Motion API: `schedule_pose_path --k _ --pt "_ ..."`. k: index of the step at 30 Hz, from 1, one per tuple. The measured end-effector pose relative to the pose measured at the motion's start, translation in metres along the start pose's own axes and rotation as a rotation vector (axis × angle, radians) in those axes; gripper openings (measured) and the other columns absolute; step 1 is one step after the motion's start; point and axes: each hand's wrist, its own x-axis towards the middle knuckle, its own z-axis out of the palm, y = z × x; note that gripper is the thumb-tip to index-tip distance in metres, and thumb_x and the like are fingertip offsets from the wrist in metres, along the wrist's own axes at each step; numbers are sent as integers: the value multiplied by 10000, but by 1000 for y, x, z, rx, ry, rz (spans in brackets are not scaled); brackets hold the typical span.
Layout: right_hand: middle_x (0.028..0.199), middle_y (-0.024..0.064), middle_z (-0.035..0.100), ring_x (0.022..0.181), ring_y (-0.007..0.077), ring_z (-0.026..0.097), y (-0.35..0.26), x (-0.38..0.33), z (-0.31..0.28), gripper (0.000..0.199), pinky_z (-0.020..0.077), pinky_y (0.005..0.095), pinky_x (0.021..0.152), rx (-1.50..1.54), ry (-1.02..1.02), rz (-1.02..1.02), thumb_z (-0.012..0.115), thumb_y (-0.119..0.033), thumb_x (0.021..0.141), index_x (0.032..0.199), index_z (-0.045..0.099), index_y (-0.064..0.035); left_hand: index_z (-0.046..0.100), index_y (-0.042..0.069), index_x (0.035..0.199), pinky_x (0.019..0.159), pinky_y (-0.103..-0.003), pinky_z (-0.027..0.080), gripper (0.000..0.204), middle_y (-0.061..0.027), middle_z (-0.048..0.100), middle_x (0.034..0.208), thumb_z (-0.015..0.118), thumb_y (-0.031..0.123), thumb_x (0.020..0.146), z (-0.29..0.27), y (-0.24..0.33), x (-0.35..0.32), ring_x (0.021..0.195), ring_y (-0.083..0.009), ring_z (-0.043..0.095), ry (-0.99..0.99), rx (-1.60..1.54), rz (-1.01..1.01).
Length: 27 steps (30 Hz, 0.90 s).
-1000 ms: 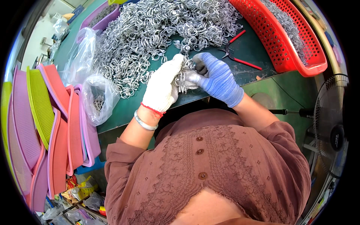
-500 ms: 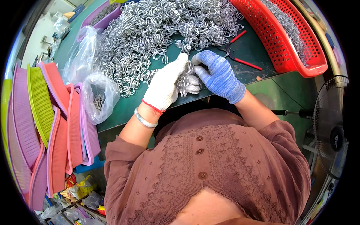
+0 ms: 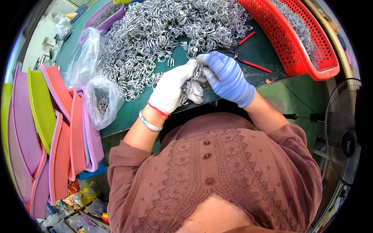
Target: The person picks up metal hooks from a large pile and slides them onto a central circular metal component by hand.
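Observation:
My left hand (image 3: pixel 173 87), in a white knit glove with a red cuff edge, is closed around a small bunch of grey metal rings (image 3: pixel 189 86). My right hand (image 3: pixel 228 77), in a blue knit glove, meets it at the fingertips, with thumb and forefinger pinched on rings at the top of the bunch. Exactly how many rings each hand grips is hidden by the gloves. Just beyond my hands a large heap of grey metal rings (image 3: pixel 155 35) spreads over the dark green table (image 3: pixel 256 52). Red-handled pliers (image 3: pixel 254 66) lie right of my right hand, jaws apart.
A red perforated basket (image 3: pixel 287 58) holding grey pieces stands at the right. Left are a clear plastic bag (image 3: pixel 105 112) with rings inside, a purple basket (image 3: pixel 110 21), and stacked coloured baskets (image 3: pixel 58 155). A black fan (image 3: pixel 342 136) stands at the far right.
My left fingertips have come down slightly and closer to my right thumb and forefinger. The bunch of rings has shifted a little in my left hand. The heap and pliers are unmoved.

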Motion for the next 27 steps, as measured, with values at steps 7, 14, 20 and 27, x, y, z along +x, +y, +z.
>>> schedule_pose_path --k 7,14,20,27 --pt "934 163 655 769 280 656 -4 2 -5 220 519 341 675 292 -126 503 553 -22 834 1051 581 2 611 -8 946 473 -248 472 373 -95 617 674 455 328 993 9 -5 7 490 -153 562 205 102 69" --pt "899 150 618 764 350 616 1 2 1 261 522 390 680 -8 89 18 597 -37 822 1082 586 -48 601 9 997 433 -271 478 383 -88 616 645 440 356 994 1 0 4 457 -161 560 38 184 -24" --pt "937 151 593 789 348 609 8 0 2 308 517 382 713 -39 78 -187 608 -26 794 1099 574 -53 586 31 1083 441 -282 504 371 -80 628 684 443 361 993 9 -1 1 473 -155 571 66 70 22" --pt "930 72 622 769 124 596 3 -6 1 290 497 256 709 481 7 490 647 -59 829 1108 579 -14 623 -16 950 440 -261 469 473 -80 613 648 446 422 983 7 -5 8 466 -146 554 163 176 124"
